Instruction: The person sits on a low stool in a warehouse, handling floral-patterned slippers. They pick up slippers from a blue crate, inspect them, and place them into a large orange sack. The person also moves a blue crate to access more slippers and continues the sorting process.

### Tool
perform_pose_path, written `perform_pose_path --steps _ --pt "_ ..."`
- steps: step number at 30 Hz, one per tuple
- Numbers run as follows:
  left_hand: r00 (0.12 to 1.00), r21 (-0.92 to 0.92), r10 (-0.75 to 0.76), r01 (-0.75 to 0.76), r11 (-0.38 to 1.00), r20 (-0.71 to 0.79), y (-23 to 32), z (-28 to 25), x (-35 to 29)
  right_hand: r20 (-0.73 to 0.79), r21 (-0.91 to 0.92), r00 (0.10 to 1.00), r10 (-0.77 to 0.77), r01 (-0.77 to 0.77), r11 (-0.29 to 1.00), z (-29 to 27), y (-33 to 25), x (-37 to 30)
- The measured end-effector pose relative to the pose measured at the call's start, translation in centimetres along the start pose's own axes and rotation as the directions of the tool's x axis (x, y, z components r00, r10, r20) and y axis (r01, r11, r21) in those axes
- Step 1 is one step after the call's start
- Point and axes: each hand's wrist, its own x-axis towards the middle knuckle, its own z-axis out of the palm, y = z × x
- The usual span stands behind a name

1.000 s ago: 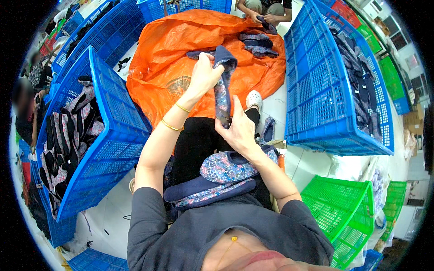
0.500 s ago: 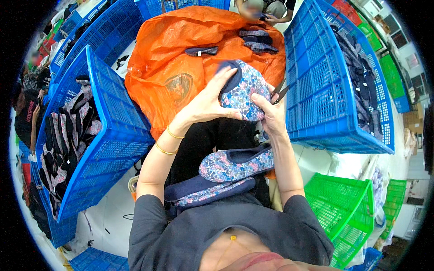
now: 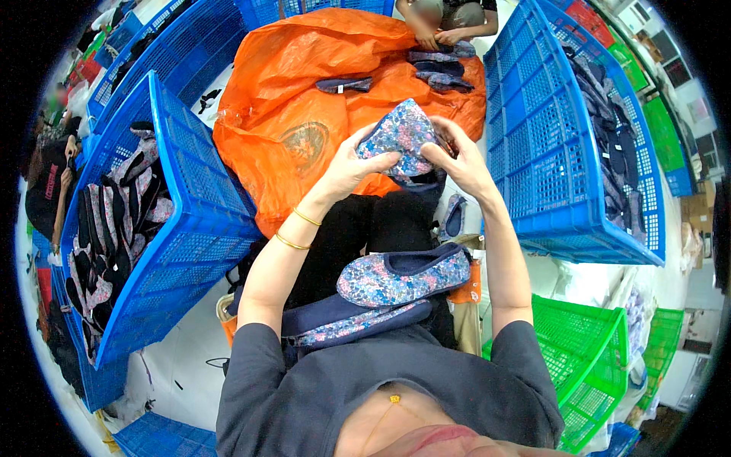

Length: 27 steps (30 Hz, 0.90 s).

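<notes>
Between both hands, over my knees, is a navy slipper with a blue-and-pink floral print (image 3: pixel 402 135), its floral side up and its dark edge lower down. My left hand (image 3: pixel 352 164) grips its left side, thumb across the print. From the right, my right hand (image 3: pixel 463 161) holds it with the thumb pressed on top; its other fingers are partly hidden. Across my lap lies another floral slipper (image 3: pixel 400 280) with a navy lining, and below it are more navy-and-floral slippers (image 3: pixel 358 324). One small slipper (image 3: pixel 454 217) rests beside my right knee.
An orange plastic sheet (image 3: pixel 266 99) spreads ahead, with several slippers (image 3: pixel 442 72) on it. A co-worker's hands (image 3: pixel 445 36) are at its far edge. Filled blue crates stand left (image 3: pixel 202 221) and right (image 3: pixel 533 145). A green crate (image 3: pixel 571 343) is at lower right.
The held slipper has been turned, so its opening no longer faces up-left. Scissors visible by my right hand before are now out of sight. The co-worker's hands have come closer to the slippers.
</notes>
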Motion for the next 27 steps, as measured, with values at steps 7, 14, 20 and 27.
perform_pose_path --steps 7,14,20,27 --pt "0.964 -0.232 -0.149 0.200 0.952 0.221 -1.1 -0.5 -0.3 0.323 0.143 0.924 0.207 -0.264 0.954 -1.5 -0.8 -0.2" --pt "0.934 0.359 -0.292 0.206 0.910 0.204 -0.2 -2.4 1.9 0.186 -0.081 0.980 0.074 -0.060 0.995 -0.2 4.1 -1.2" --pt "0.809 0.422 -0.507 0.366 0.830 0.297 0.9 -5.0 3.3 0.190 -0.675 0.981 0.031 0.107 0.729 1.7 1.5 -2.7" --pt "0.579 0.440 -0.739 0.596 0.672 0.345 0.1 -6.6 2.5 0.334 -0.673 0.942 0.028 0.218 0.707 3.6 0.4 -4.0"
